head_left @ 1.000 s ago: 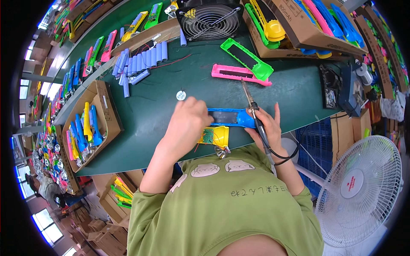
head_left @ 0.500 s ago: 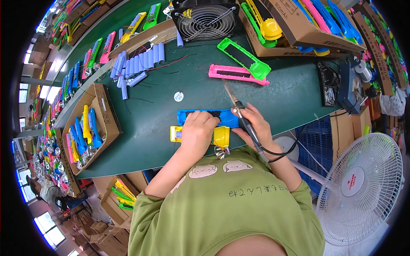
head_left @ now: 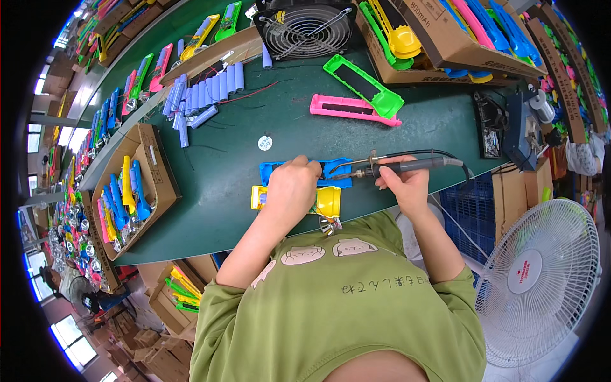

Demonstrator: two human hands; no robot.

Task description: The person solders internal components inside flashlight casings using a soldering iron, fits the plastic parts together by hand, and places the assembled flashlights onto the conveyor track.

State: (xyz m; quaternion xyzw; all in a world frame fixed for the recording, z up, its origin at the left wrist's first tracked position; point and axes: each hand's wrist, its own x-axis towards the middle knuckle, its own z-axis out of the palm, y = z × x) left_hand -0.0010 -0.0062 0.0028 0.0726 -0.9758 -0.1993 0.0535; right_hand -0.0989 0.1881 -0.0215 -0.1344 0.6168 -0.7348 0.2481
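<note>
A blue plastic flashlight casing (head_left: 342,184) lies open across the table in front of me. My left hand (head_left: 293,188) is closed over its middle, fingertips pressed together at the casing and hiding whatever is beneath them. In a closed grip, my right hand (head_left: 407,188) holds a soldering iron (head_left: 396,168) almost level, its tip over the right part of the blue casing. A thin metal tube runs above the iron toward the same spot. Nearer to me, partly under my left wrist, sits a yellow flashlight casing (head_left: 328,202), with a shiny reflector (head_left: 328,225) at its edge.
Green (head_left: 375,99) and pink (head_left: 344,109) casings lie beyond my hands. Blue-purple battery cells (head_left: 203,95) with wires are piled at far left, near a carton (head_left: 167,184) of casings. A black fan (head_left: 305,32) stands behind; a soldering station (head_left: 525,130) is at right.
My right hand has turned the soldering iron from pointing away, upward, to pointing left, bringing its tip to the blue casing. Both casings have shifted slightly left with my left hand.
</note>
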